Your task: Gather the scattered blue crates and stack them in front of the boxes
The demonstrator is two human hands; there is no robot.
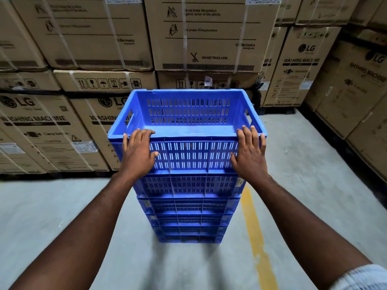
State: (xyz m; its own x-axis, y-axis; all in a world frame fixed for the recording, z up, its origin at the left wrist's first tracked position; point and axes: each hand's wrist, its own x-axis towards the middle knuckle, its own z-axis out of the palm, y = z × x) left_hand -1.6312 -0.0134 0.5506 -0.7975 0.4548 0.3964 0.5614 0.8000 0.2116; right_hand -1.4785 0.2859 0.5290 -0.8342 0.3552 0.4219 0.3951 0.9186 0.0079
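Observation:
A tall stack of several blue slotted plastic crates [188,208] stands on the concrete floor in front of the cardboard boxes. The top crate [188,114] is empty and sits level on the stack. My left hand [138,153] lies on the near left corner of its rim, fingers curled over the edge. At the near right corner my right hand [249,153] rests the same way, fingers over the rim and palm against the slotted wall.
Large washing machine cartons [50,130] are stacked high behind the crates and along the left. More cartons [356,91] line the right side. A yellow painted line [255,233] runs down the grey floor just right of the stack.

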